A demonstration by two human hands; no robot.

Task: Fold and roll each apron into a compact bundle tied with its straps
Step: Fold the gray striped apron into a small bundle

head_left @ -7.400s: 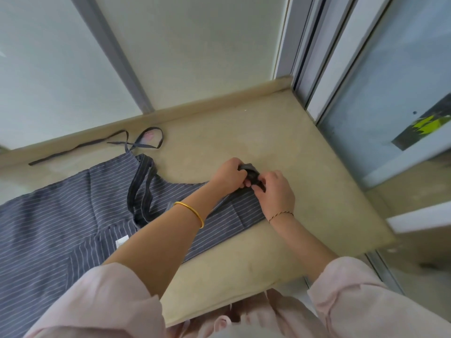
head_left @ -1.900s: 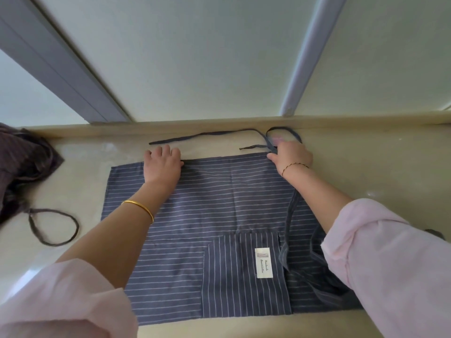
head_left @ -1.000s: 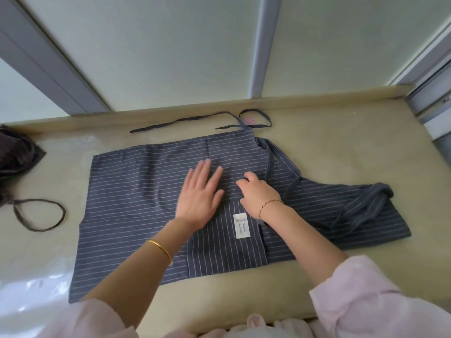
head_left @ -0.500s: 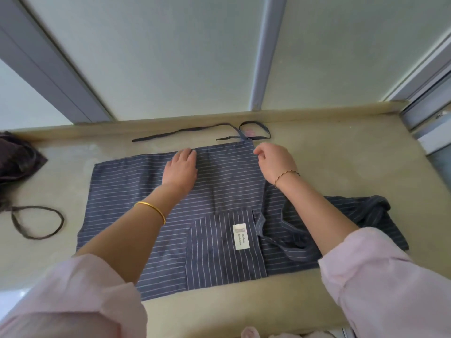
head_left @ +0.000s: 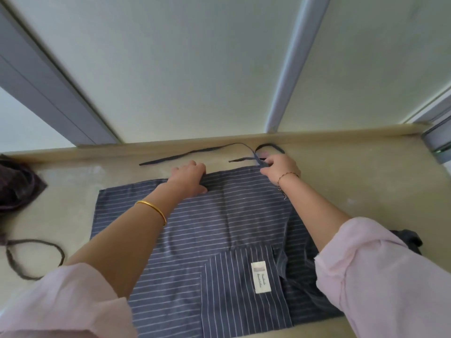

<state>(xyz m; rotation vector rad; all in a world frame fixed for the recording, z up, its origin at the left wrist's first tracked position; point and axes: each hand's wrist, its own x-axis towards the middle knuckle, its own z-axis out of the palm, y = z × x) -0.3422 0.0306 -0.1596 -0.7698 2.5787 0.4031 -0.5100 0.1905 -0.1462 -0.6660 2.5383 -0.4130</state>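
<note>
Both at far edge: L grip clutching apron, R grip pinching strap; pocket flat.

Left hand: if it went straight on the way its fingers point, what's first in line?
The dark strap lying just beyond the left hand, then the raised ledge; depth is unclear.

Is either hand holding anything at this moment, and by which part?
Both hold the striped apron by its far edge: the left hand grips mid-edge, and the right hand pinches the corner where the strap joins.
</note>
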